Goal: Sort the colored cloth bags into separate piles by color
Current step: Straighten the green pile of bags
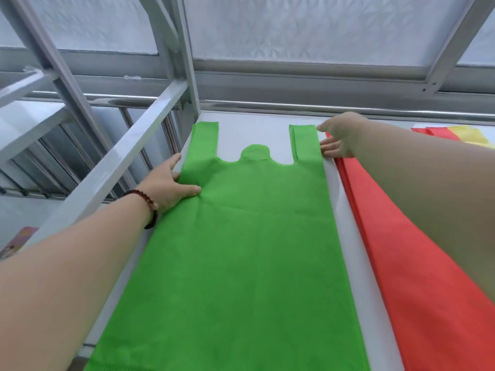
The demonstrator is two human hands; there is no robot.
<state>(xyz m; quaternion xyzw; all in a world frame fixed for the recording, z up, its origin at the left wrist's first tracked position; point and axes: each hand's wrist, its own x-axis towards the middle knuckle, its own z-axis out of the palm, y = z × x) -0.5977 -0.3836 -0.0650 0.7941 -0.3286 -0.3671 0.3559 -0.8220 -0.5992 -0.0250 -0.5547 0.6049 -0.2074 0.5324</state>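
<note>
A green cloth bag (241, 236) lies flat on the white table (257, 135), its two handles pointing away from me. My left hand (168, 183) rests on the bag's left edge, thumb lying flat on the cloth and fingers straight along the side. My right hand (340, 137) touches the bag's right edge beside the right handle with straight fingers. A stack of red bags (401, 263) lies just to the right of the green one, partly under my right forearm. A yellow bag (468, 135) shows at the far right behind the red.
A grey metal frame (128, 153) with slanted bars runs along the table's left side and rises at the back left corner. A metal rail and a white quilted wall (308, 30) close off the far edge. A narrow white strip of table separates green and red.
</note>
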